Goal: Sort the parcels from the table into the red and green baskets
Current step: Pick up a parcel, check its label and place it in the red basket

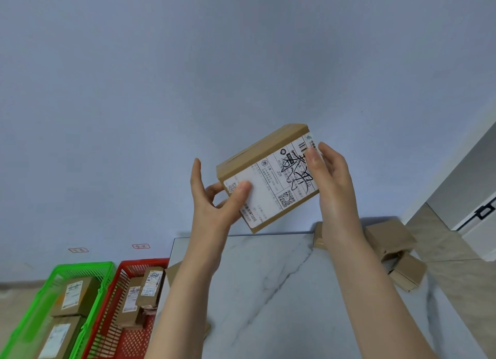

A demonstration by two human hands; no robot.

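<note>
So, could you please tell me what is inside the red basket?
Brown parcels with white labels lie in the red basket; the left forearm covers part of it, hiding anything there.

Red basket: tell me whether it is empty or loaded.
Loaded: the red basket holds at least two labelled cardboard parcels, seen through its open top.

You are holding both bare forearms up and forward, above the far edge of the table (pixel 268 291). Your left hand (pixel 214 197) is pinching the lower left corner of the parcel (pixel 271 176), thumb on its front face, one finger pointing straight up. Your right hand (pixel 332 187) is gripping the upper right corner, thumb lying on the front.
</note>
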